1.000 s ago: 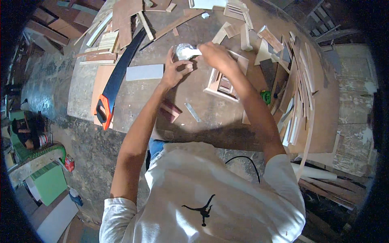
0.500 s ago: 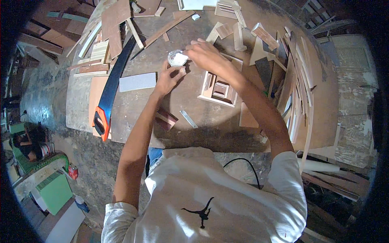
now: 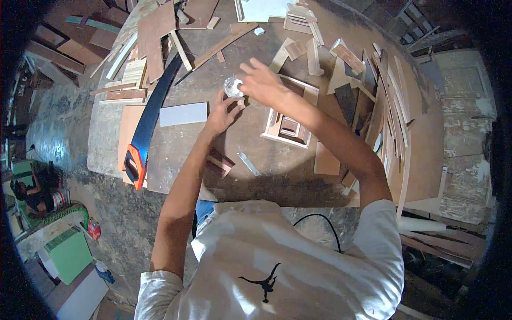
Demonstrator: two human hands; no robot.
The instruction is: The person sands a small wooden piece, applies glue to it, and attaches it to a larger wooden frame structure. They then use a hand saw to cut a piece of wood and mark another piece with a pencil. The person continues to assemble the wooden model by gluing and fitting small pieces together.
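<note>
A small clear cup (image 3: 230, 88) with white paste in it stands on the workbench, between my two hands. My left hand (image 3: 222, 116) steadies it from the near side, its fingers at the left rim and its thumb lower right. A tiny pale wooden piece (image 3: 241, 101) shows at that thumb's tip. Over the cup's right rim bends my right hand (image 3: 262, 84), some fingers raised and the others drawn together at the paste; whatever they pinch is hidden. Below my right forearm sits a wooden frame (image 3: 284, 142) with smaller nested frames inside, partly covered by the arm.
On the left lie a handsaw (image 3: 140, 146) with an orange handle and a grey rectangular block (image 3: 184, 114). A short metal strip (image 3: 248, 164) rests near the front edge. Wooden strips (image 3: 392, 117) pile up at right; wood offcuts (image 3: 296, 49) lie at the back.
My right hand has turned, its upper fingers lifting and spreading while the others stay at the cup. The cup and my left hand sit slightly nearer to me; the view has shifted a little.
</note>
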